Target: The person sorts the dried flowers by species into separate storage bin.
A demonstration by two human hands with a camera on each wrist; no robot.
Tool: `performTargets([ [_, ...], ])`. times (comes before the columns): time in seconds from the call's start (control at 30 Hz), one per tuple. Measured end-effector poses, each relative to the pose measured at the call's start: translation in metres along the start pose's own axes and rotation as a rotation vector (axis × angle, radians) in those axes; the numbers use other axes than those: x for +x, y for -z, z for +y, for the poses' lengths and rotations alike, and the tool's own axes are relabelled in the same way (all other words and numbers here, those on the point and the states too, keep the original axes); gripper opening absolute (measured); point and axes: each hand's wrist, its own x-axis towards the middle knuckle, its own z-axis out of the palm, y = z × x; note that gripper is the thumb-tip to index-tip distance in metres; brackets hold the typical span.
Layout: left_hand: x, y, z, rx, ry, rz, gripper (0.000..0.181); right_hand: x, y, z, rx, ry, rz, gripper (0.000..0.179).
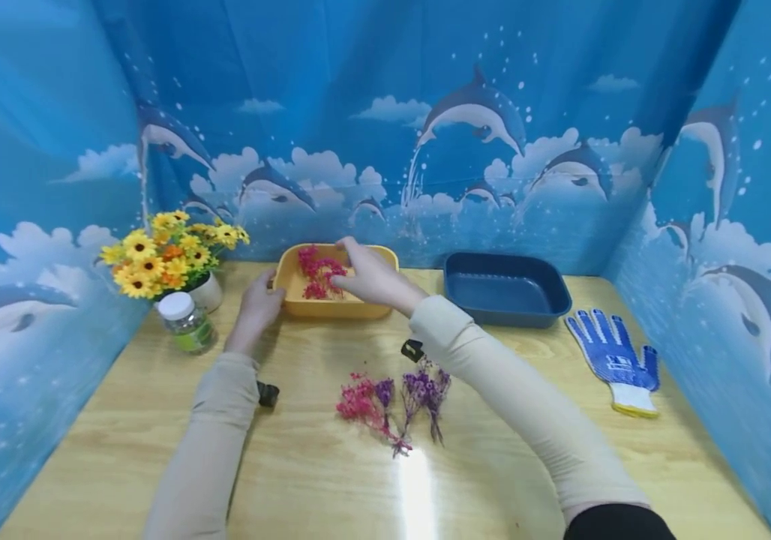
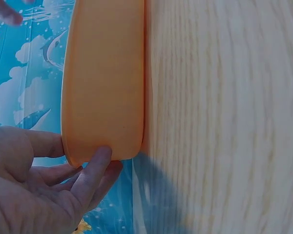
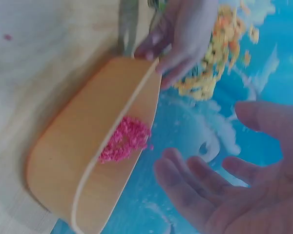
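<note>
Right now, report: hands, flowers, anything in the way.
Left hand grips yellow tray; right hand empty above it. Pink flowers inside; other pink flowers, purple flowers on table. No obstruction seen.

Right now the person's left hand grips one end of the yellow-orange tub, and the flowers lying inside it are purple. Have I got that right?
Not quite: the flowers inside are pink, not purple, as the right wrist view shows. The left hand does grip one end of the yellow-orange tub.
</note>
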Motion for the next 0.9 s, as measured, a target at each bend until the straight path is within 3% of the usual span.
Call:
performTargets([
  [0.2,0.000,0.001,0.003,-0.012,-0.001,0.002,0.063,-0.043,-0.013,0.005,-0.143,0.079,-0.110,0.075],
  [0.47,-0.002,0.003,0.004,-0.003,0.013,-0.010,0.063,-0.088,-0.036,0.018,-0.296,0.113,-0.258,0.089],
  [0.67,-0.003,0.003,0.006,0.001,0.004,-0.014,0.063,-0.108,-0.056,0.025,-0.432,0.131,-0.313,0.097],
  [0.9,-0.001,0.002,0.005,0.017,-0.004,-0.004,0.062,-0.115,-0.075,0.028,-0.606,0.226,-0.343,0.094],
])
